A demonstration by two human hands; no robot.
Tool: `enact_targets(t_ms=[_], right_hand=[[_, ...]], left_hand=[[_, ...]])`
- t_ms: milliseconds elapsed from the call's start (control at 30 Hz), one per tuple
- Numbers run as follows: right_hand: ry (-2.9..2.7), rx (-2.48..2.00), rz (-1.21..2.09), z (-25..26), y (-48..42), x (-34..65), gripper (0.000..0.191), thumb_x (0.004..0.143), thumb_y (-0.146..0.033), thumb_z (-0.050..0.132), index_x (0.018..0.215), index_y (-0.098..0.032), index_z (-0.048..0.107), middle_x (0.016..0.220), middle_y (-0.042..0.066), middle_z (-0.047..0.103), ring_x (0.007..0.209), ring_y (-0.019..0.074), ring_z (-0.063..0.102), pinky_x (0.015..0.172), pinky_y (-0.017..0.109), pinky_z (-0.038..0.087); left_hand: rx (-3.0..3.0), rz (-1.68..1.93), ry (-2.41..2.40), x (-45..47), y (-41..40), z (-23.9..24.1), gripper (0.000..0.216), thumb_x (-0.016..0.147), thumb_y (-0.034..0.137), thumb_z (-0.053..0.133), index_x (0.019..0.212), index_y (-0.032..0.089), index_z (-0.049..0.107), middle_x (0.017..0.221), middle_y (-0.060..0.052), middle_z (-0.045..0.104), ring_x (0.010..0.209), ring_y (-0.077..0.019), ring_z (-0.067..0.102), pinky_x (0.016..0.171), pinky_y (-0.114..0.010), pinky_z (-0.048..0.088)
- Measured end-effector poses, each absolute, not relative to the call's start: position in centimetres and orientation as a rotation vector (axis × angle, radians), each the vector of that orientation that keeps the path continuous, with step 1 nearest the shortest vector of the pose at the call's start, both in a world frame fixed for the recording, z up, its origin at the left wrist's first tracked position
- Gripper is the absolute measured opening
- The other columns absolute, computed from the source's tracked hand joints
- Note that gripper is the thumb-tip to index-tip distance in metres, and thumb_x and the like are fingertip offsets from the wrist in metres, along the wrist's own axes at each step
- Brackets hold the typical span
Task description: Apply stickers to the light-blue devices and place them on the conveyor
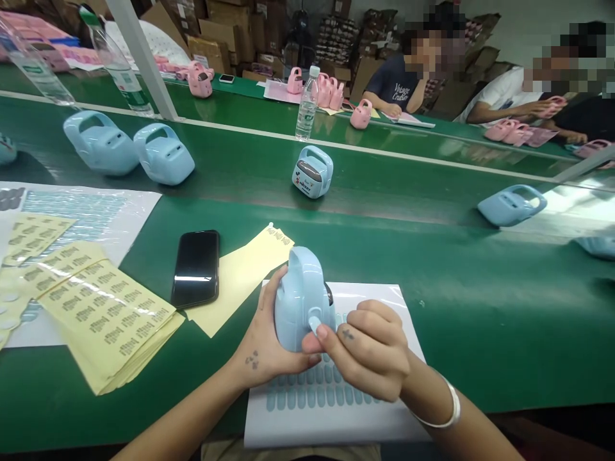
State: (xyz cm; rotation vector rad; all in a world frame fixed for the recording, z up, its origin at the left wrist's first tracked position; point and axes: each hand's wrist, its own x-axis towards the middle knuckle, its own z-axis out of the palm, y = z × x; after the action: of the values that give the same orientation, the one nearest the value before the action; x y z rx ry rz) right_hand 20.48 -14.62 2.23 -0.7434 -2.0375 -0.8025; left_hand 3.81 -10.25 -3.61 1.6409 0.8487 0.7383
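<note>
My left hand [262, 346] is wrapped round a light-blue plastic case with a loop handle [292, 307], holding it tilted on its side above a white sheet [384, 296]. Between the thumb and forefinger of my right hand [372, 349] is a small pale-blue oval sticker [314, 324], its upper end against the foot of the handle. Rows of similar pale-blue oval stickers [307, 397] cover the sheet under my hands; the hands and the case hide part of them.
Left of my hands lie a black phone [195, 269], yellow label sheets [106, 307] and another sticker sheet [137, 208]. More blue cases [166, 153] and a printed one [312, 171] stand on the green belt [240, 173]. A water bottle [306, 109] stands beyond; two people sit opposite.
</note>
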Motion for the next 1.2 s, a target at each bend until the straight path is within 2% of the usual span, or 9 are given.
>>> enact_targets(t_ms=[167,333,467,700,900,1067,1100,1200], right_hand=[[-2.067,-0.762,-0.876,2.0,-14.1,20.6,0.014,0.070,-0.010,0.072,0.061,-0.016,0.064,0.053,-0.005,0.048,0.046,0.0054,0.041,0.037,0.024,0.029],[-2.046,-0.760,-0.855,1.7,-13.7,20.4,0.017,0.070,-0.009,0.071,0.058,-0.016,0.061,0.049,-0.005,0.044,0.042,0.0054,0.037,0.036,0.025,0.024],[-2.062,-0.840,-0.817,1.5,-13.6,20.1,0.016,0.073,-0.010,0.069,0.059,-0.014,0.062,0.049,-0.005,0.047,0.042,0.0057,0.037,0.037,0.026,0.024],[-2.003,-0.919,-0.782,1.3,-13.6,19.7,0.021,0.076,-0.009,0.066,0.057,-0.013,0.058,0.046,-0.004,0.044,0.044,0.0083,0.037,0.039,0.027,0.023],[-1.982,-0.986,-0.695,1.1,-13.6,19.3,0.025,0.077,-0.010,0.065,0.054,-0.014,0.055,0.046,-0.003,0.042,0.047,0.0092,0.035,0.041,0.027,0.024],[-1.905,-0.858,-0.696,-0.8,-12.7,19.4,0.009,0.078,-0.015,0.066,0.072,-0.010,0.060,0.046,-0.005,0.041,0.046,0.0089,0.035,0.042,0.026,0.024],[-1.901,-0.840,-0.693,-1.2,-12.6,19.4,0.011,0.080,-0.019,0.064,0.077,-0.009,0.061,0.047,-0.005,0.040,0.046,0.0093,0.037,0.042,0.026,0.024],[-1.981,-0.879,-0.655,-1.5,-12.8,19.2,0.039,0.089,-0.040,0.049,0.094,-0.003,0.061,0.051,-0.002,0.043,0.050,0.0132,0.043,0.043,0.028,0.026]], left_hand=[[1.546,0.795,0.934,4.0,-10.4,-3.5,0.107,0.043,0.028,0.079,0.135,0.033,0.024,0.128,-0.010,0.037,0.117,-0.0378,0.040,0.097,-0.060,0.030],[1.477,0.845,0.996,4.2,-10.5,-3.7,0.106,0.042,0.022,0.079,0.134,0.032,0.027,0.126,-0.009,0.039,0.119,-0.0377,0.038,0.100,-0.059,0.026],[1.521,0.855,1.068,4.2,-10.5,-4.1,0.106,0.044,0.025,0.079,0.134,0.033,0.025,0.127,-0.010,0.038,0.118,-0.0366,0.040,0.098,-0.058,0.029],[1.654,0.893,1.164,4.0,-10.4,-4.3,0.103,0.047,0.033,0.079,0.133,0.033,0.023,0.128,-0.009,0.035,0.118,-0.0339,0.040,0.097,-0.055,0.031],[1.604,0.898,1.187,4.0,-10.4,-4.3,0.104,0.045,0.031,0.080,0.132,0.033,0.024,0.127,-0.009,0.036,0.116,-0.0345,0.041,0.096,-0.055,0.033],[1.468,0.958,1.165,4.1,-10.3,-4.2,0.102,0.041,0.028,0.081,0.129,0.031,0.031,0.125,-0.010,0.038,0.118,-0.0367,0.039,0.097,-0.058,0.029],[1.437,0.958,1.168,4.1,-10.2,-4.1,0.101,0.039,0.027,0.081,0.128,0.030,0.032,0.125,-0.010,0.038,0.118,-0.0372,0.039,0.097,-0.058,0.029],[1.354,0.958,1.139,4.0,-9.8,-3.5,0.100,0.040,0.029,0.081,0.127,0.029,0.030,0.122,-0.010,0.041,0.113,-0.0368,0.044,0.094,-0.056,0.034]])
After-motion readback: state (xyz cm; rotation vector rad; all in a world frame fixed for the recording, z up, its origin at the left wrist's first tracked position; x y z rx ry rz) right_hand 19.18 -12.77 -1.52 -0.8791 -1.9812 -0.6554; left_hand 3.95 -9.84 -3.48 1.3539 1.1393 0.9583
